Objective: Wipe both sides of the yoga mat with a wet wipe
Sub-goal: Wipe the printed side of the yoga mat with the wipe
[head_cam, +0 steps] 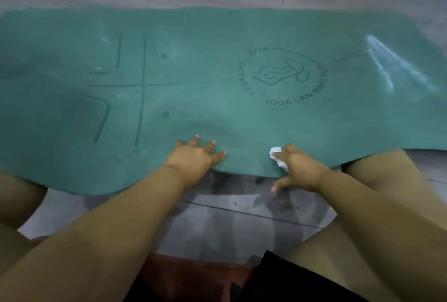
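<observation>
The teal yoga mat [217,98] lies spread across a grey tiled floor [242,217], printed side up, running from the left edge of the view to the right. Its near edge is wavy and lifts over the person's knees on both sides, so the floor beneath that part is hidden. A crumpled white wet wipe [278,159] sits on the mat just inside the near edge, pinched under the curled fingers of the right hand [298,168]; most of the wipe is covered by those fingers, and only its upper lobe and a lower scrap show. One finger of that hand points down past the mat's edge toward the floor. The left hand [198,159] rests flat on the mat beside it, fingers spread and straight, palm down, holding nothing.

Further in, a round printed logo [285,77] reads "YOGA LIFE" and "YOGA CAN MAKE", with the rest of the lettering too blurred to read. Dark alignment lines [142,84] cross to the left, with two small dots nearby. The mat's left end is cut off by the frame, and glare streaks blur its right end. The far edge lies along bare floor, with open floor beyond it. Between the forearms, floor tiles show shadowy reflections. Black shorts [290,280] fill the lower right corner.
</observation>
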